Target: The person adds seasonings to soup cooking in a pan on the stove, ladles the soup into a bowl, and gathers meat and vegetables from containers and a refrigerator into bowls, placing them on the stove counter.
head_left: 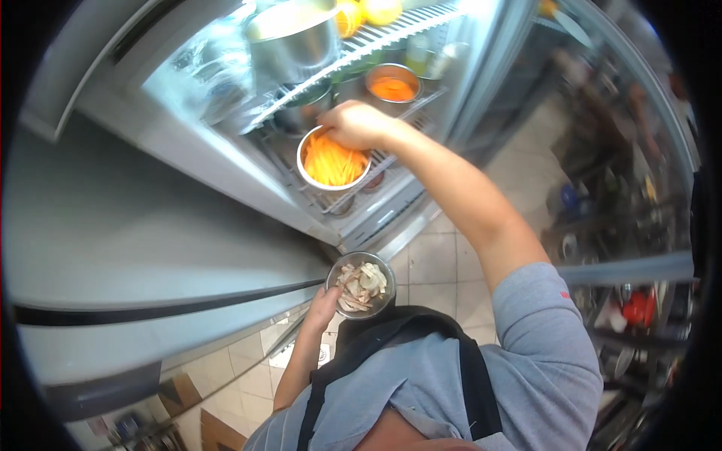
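Observation:
My left hand [323,309] grips the rim of a round metal bowl [350,315] close to my apron, thumb over the edge. Pale, whitish-pink pieces that look like raw meat [362,286] lie inside it. Stretched into the open fridge, my right hand [356,125] is closed at the far rim of a white-rimmed bowl [301,167]; its fingertips are partly hidden. That bowl is full of orange strips [332,162] that look like cut carrot. It is over the lower wire shelf, near the front.
On the lower shelf, a metal container [394,83] with orange contents sits behind my right wrist. A large pot [293,49] and orange fruit [381,10] occupy the upper shelf [353,56]. Clear plastic wrapping [218,68] hangs at left. The glass door [602,150] stands open at right.

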### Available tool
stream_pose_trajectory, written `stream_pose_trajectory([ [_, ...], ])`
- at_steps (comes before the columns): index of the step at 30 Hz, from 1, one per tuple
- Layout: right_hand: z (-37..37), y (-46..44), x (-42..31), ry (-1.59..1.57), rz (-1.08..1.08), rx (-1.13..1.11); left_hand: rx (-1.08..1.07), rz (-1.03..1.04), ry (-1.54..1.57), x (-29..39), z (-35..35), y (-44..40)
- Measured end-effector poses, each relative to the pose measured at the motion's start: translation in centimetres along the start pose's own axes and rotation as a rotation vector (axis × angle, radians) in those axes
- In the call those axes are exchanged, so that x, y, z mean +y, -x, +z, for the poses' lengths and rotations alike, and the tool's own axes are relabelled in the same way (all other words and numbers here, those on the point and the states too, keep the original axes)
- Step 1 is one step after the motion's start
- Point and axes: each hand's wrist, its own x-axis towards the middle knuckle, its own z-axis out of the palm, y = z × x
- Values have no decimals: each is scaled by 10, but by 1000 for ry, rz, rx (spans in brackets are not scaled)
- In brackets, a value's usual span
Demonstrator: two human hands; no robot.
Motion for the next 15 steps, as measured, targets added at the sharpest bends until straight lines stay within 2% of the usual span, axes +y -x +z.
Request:
stream_pose_trajectory([
  [2,-4,36,-19,12,94,-77,-1,36,49,1,6,-6],
  [3,-9,59,-25,-2,126,-66,-9,-37,-92,1,7,-15],
  [6,-26,127,-71,-46,190,6,-282,38,-65,-42,1,-64],
  [7,-49,159,-70,-32,214,37,-349,58,-98,-32,35,-85],
  [8,-48,173,-84,-5,225,68,-384,-45,-231,-2,51,-88],
  [10,-86,224,-129,-3,461,-48,-598,186,-176,20,106,-76],
  [11,-102,249,-153,-11,577,-56,-722,145,-93,26,129,-74],
  [13,-119,304,-194,44,686,36,-1036,-241,436,-52,172,-156],
  [14,-138,341,-215,55,722,108,-1098,-274,388,-31,214,-128],
  [15,-145,364,-238,111,764,160,-1123,-222,177,6,250,-87],
])
